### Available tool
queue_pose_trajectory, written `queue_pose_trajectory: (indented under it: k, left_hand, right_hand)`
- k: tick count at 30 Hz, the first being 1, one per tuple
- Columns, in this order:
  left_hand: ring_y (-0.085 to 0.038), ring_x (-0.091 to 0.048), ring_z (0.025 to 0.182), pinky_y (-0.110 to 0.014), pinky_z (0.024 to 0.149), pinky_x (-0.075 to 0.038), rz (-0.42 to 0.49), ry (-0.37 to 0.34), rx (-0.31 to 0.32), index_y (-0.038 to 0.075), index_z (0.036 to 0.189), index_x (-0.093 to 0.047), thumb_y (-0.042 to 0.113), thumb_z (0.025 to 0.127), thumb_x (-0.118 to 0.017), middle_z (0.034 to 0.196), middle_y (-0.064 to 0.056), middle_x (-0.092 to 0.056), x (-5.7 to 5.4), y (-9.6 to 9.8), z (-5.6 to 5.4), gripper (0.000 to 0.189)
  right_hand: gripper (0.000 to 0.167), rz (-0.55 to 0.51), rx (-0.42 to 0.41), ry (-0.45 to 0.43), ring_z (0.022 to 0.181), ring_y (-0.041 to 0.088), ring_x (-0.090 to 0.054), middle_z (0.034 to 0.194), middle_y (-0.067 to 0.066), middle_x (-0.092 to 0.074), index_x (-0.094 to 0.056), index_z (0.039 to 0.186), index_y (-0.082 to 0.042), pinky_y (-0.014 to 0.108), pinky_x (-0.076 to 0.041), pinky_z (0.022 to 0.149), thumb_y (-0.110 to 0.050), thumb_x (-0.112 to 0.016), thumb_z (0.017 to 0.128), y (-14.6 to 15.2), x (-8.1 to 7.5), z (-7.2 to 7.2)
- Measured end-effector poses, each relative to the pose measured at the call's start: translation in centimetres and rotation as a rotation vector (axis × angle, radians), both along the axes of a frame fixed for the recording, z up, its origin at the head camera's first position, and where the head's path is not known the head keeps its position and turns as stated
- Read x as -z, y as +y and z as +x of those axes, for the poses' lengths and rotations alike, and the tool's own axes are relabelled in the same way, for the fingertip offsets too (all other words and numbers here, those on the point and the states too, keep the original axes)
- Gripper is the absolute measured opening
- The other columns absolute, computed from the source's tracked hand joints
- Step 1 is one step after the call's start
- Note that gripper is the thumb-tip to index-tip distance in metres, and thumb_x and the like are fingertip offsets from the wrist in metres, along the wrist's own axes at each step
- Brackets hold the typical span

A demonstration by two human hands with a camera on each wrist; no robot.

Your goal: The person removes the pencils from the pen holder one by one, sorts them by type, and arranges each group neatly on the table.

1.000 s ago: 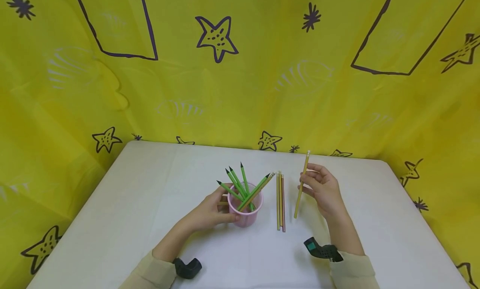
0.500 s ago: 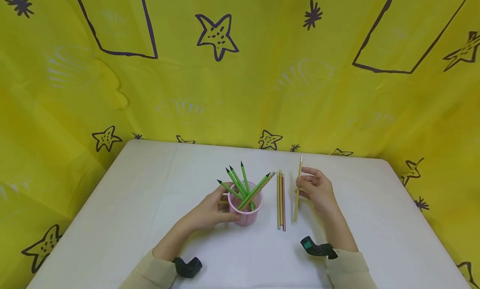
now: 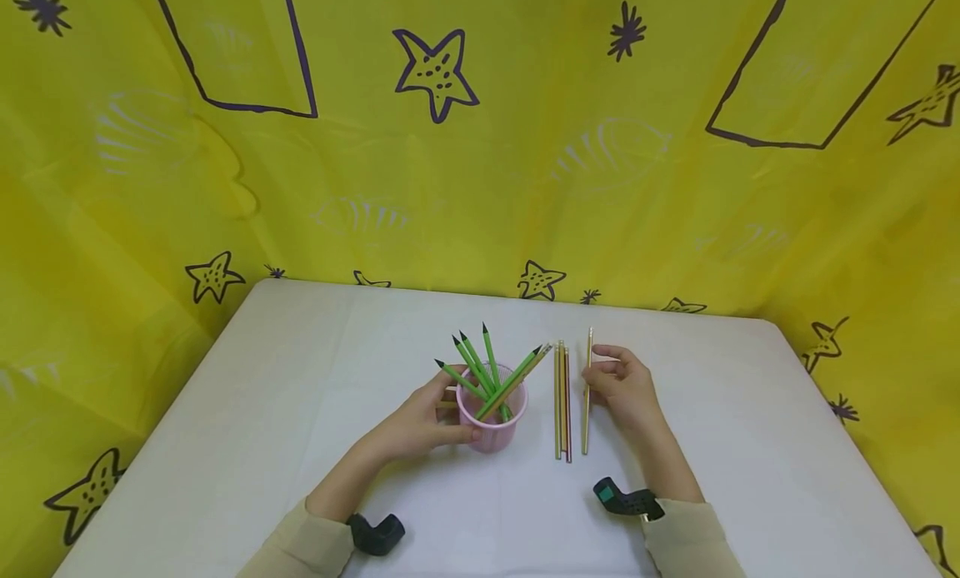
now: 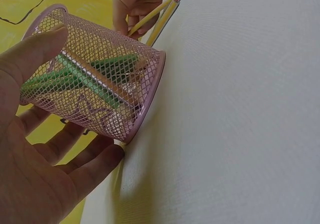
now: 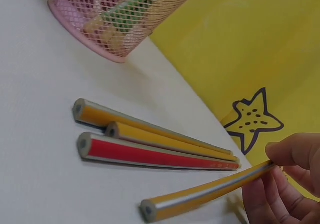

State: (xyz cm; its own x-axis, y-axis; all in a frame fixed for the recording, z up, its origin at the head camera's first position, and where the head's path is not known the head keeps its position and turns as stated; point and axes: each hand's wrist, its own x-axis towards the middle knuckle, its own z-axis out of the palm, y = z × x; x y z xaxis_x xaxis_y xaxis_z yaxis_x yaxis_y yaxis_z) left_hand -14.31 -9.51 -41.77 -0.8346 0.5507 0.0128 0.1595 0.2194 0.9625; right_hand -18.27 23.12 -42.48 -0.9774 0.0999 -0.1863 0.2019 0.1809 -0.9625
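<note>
My left hand grips a pink mesh pencil cup, thumb on one side and fingers round the other. Several green pencils with black tips lean in the cup, along with a yellowish pencil. Between thumb and fingers, my right hand pinches a yellow pencil, its unsharpened end towards me, just right of a small row. That row, lying on the table, has two yellow pencils and a red-striped pencil side by side.
The white table runs back to a yellow curtain printed with dark stars. Dark wrist cameras sit at the left cuff and the right cuff.
My right hand has moved left and lowered the yellow pencil towards the row, turning it nearly parallel to the others. The left hand and the cup have stayed in place.
</note>
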Motion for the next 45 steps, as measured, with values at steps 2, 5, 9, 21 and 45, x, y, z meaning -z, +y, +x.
queue_pose_trajectory:
  k: [2, 5, 9, 21, 45]
  left_hand:
    - [-0.035, -0.056, 0.126, -0.046, 0.103, -0.051, -0.001, -0.003, 0.0, 0.014, 0.148, -0.032, 0.018, 0.086, -0.079, 0.14, -0.012, -0.051, 0.0, 0.0, 0.0, 0.078]
    - [-0.035, -0.056, 0.126, -0.046, 0.104, -0.05, 0.004, 0.003, 0.002, 0.014, 0.148, -0.032, 0.017, 0.086, -0.079, 0.14, -0.012, -0.051, 0.0, 0.0, 0.0, 0.077]
    - [-0.035, -0.056, 0.127, -0.045, 0.106, -0.049, 0.006, 0.016, 0.006, 0.016, 0.146, -0.034, 0.017, 0.086, -0.079, 0.141, -0.012, -0.049, 0.0, 0.0, 0.0, 0.075]
    - [-0.036, -0.055, 0.128, -0.046, 0.106, -0.048, -0.002, 0.023, 0.004, 0.016, 0.146, -0.034, 0.017, 0.086, -0.079, 0.142, -0.012, -0.048, 0.0, -0.1, 0.0, 0.076]
    - [-0.034, -0.057, 0.125, -0.042, 0.104, -0.051, -0.009, 0.024, 0.001, 0.014, 0.146, -0.033, 0.016, 0.085, -0.079, 0.14, -0.012, -0.05, 0.0, 0.1, -0.1, 0.077]
  right_hand:
    - [0.049, 0.005, 0.006, -0.009, 0.078, 0.01, -0.063, 0.101, 0.005, -0.059, -0.045, 0.139, -0.006, 0.024, -0.06, 0.07, -0.007, -0.066, 0.094, -0.2, 0.2, 0.0]
    - [0.049, 0.036, 0.01, -0.008, 0.077, 0.01, -0.063, 0.102, 0.006, -0.06, -0.046, 0.139, -0.006, 0.025, -0.06, 0.069, -0.008, -0.066, 0.094, -0.5, 0.5, -0.2]
    - [0.048, 0.08, 0.017, 0.004, 0.075, 0.011, -0.064, 0.101, 0.008, -0.061, -0.048, 0.137, -0.005, 0.026, -0.06, 0.067, -0.007, -0.067, 0.093, -0.7, 0.6, -0.2]
    - [0.046, 0.269, 0.006, 0.03, 0.076, 0.016, -0.063, 0.104, 0.015, -0.064, -0.053, 0.134, -0.004, 0.024, -0.059, 0.064, -0.011, -0.07, 0.092, -1.3, 0.5, 0.1]
    - [0.043, 0.314, -0.007, 0.015, 0.08, 0.02, -0.064, 0.106, 0.015, -0.063, -0.056, 0.13, -0.008, 0.025, -0.06, 0.067, -0.019, -0.071, 0.092, -1.5, 0.7, 0.0]
